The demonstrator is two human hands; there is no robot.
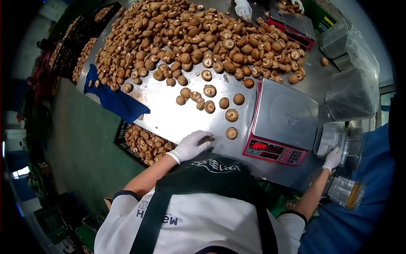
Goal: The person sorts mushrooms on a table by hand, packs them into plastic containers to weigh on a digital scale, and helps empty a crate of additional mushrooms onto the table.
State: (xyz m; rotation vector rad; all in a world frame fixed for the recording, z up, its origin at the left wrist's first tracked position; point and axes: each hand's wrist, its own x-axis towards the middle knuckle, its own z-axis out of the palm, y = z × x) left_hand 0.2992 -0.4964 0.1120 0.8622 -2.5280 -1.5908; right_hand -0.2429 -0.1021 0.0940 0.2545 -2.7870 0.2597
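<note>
My left hand [192, 146], in a white glove, is at the front edge of the metal table [169, 122]. Its fingers are apart and hold nothing. Several loose shiitake mushrooms [209, 90] lie beyond it, stems up or caps up. To the right, my gloved right hand [333, 158] grips the near edge of clear plastic trays [332, 137] stacked beside the scale; how many it holds I cannot tell. Between my hands stands a red digital scale [275, 151] with lit red digits and a bare steel plate [287, 112].
A large heap of shiitake [182, 38] covers the back of the table. A blue cloth [116, 99] hangs over the left edge, above a black crate [120, 137] of mushrooms. Bagged trays [351, 93] stand at right. Across the table, a co-worker's gloved hand [243, 9] is near a second scale [292, 25].
</note>
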